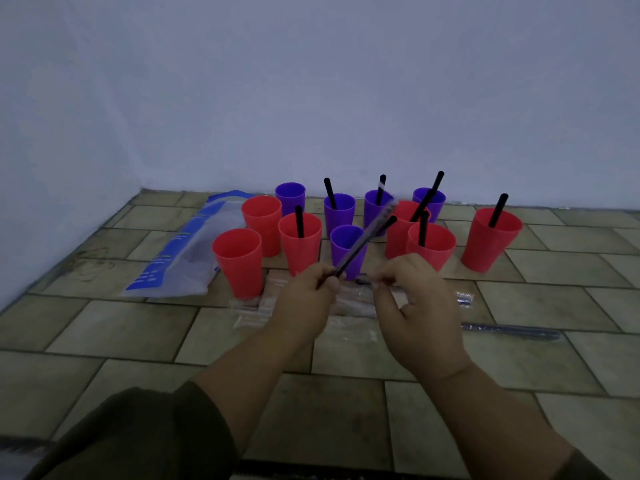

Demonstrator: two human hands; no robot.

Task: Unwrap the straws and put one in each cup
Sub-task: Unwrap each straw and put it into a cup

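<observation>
Peeling looks like the step in hand: the left hand (304, 299) curls round the wrapped straw (356, 247), which slants toward one o'clock, while the right hand (412, 306) seems to pinch its wrapper (386, 209). Next, strip it for the empty red cup (239, 261) at ten o'clock.

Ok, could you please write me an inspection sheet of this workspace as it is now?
Surface: tiled floor, dimly lit.
Job's things: six red cups and five purple cups; seven hold black straws. Wrapped straws lie at the right.
Clutter: empty wrappers; plastic bag with blue print.
Hands: left hand grips a partly wrapped straw; right hand pinches what seems to be the wrapper end.
Cables: nothing seen.
Surroundings: bare pale wall.
</observation>
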